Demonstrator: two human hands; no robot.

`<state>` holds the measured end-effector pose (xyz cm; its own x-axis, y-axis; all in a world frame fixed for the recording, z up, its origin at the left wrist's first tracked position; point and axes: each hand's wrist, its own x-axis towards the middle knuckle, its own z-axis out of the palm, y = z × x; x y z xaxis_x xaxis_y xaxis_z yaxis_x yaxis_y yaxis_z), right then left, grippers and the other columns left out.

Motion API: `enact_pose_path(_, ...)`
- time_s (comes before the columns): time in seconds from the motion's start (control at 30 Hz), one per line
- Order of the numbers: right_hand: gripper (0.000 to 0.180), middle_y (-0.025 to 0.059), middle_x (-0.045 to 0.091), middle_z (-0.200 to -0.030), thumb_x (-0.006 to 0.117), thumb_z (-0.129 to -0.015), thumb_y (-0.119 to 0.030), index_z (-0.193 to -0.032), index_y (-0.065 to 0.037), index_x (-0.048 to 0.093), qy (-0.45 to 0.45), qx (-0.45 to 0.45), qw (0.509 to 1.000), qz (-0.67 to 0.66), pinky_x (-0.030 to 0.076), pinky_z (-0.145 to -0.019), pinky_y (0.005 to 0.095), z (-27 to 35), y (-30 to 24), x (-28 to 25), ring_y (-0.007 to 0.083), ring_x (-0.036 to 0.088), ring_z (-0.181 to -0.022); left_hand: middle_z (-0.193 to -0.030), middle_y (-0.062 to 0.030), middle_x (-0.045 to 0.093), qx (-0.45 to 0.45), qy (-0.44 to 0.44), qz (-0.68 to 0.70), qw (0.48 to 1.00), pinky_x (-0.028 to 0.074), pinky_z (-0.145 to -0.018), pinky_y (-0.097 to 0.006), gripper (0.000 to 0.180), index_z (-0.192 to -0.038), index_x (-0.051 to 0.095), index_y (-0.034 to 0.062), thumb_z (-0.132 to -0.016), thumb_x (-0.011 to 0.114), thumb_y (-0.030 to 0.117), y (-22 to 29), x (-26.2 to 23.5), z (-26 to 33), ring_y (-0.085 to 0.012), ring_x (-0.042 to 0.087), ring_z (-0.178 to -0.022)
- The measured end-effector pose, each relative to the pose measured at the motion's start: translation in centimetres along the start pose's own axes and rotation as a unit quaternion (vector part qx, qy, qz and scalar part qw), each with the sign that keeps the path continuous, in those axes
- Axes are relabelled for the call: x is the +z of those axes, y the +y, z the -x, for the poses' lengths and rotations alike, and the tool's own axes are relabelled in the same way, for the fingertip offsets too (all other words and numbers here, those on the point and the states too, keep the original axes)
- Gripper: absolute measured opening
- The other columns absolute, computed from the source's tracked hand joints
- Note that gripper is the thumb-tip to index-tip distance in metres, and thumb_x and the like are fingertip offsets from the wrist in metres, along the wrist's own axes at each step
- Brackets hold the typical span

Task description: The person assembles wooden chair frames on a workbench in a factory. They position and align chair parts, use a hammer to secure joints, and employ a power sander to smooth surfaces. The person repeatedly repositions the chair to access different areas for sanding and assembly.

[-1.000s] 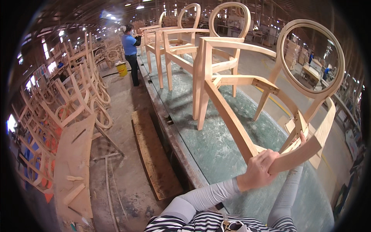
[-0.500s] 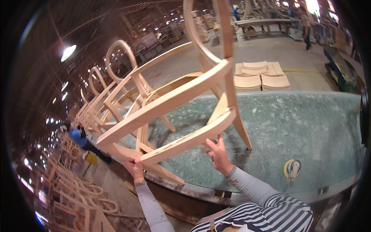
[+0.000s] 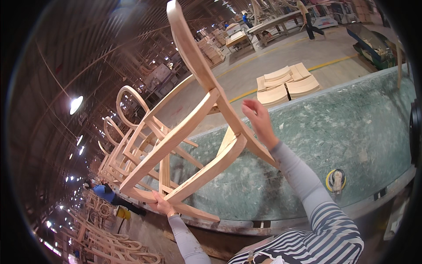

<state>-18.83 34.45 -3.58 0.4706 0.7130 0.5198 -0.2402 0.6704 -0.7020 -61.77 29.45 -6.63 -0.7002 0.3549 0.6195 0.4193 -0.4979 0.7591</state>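
Your chair frame (image 3: 173, 136) was bare, pale wood, smooth and matt with visible grain; your grey sleeves (image 3: 300, 172) were matt cloth, while the green tabletop (image 3: 307, 127) looked scuffed and blotchy.

Left hand (image 3: 162, 205) grips wooden chair frame (image 3: 211, 173) over green tabletop (image 3: 303, 132); right hand (image 3: 259, 119) near rear leg (image 3: 256, 148).

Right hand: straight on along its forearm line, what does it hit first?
Looks free as far as the picture shows: the right hand would seem to pass right of the chair, out over the floor. One view, so depth is unclear.
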Motion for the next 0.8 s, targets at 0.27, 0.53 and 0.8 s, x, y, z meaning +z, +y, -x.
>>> enact_pose_path(0.27,0.04,0.0057,0.064,-0.099,0.062,-0.089,-0.031,-0.117,-0.002,0.06,-0.14,-0.044,0.988,-0.041,0.047,-0.081,0.0277,-9.1,1.1,5.1,0.0112,0.057,-0.095,-0.117,-0.0232,0.051,0.063,-0.006,-0.04,0.997,0.044,-0.088,-0.04,0.056,-0.122,0.04,-0.0099,-0.087,0.064,0.027,-3.4,1.8,-4.4,-0.03,0.053,-0.103)
enact_pose_path(0.53,0.037,0.0004,0.064,-0.097,0.057,-0.093,-0.032,-0.113,-0.002,0.062,-0.231,0.009,0.972,-0.037,0.044,-0.079,0.0224,-7.8,2.7,6.8,0.0063,0.055,-0.09,-0.122,-0.0267,0.045,0.075,-0.035,-0.133,0.988,0.042,-0.09,-0.042,0.064,-0.127,0.029,-0.01,-0.089,0.062,0.029,-4.8,0.6,-5.9,-0.0342,0.05,-0.108)
enact_pose_path(0.8,0.04,0.0026,0.064,-0.096,0.063,-0.089,-0.033,-0.11,0.001,0.061,-0.22,-0.02,0.975,-0.01,0.045,-0.082,0.0254,-6.7,1.0,6.5,0.0089,0.056,-0.09,-0.121,-0.0291,0.048,0.057,-0.056,-0.155,0.985,0.042,-0.089,-0.042,0.067,-0.129,0.029,-0.0106,-0.089,0.063,0.031,-6.4,1.2,-7.0,-0.0365,0.052,-0.106)
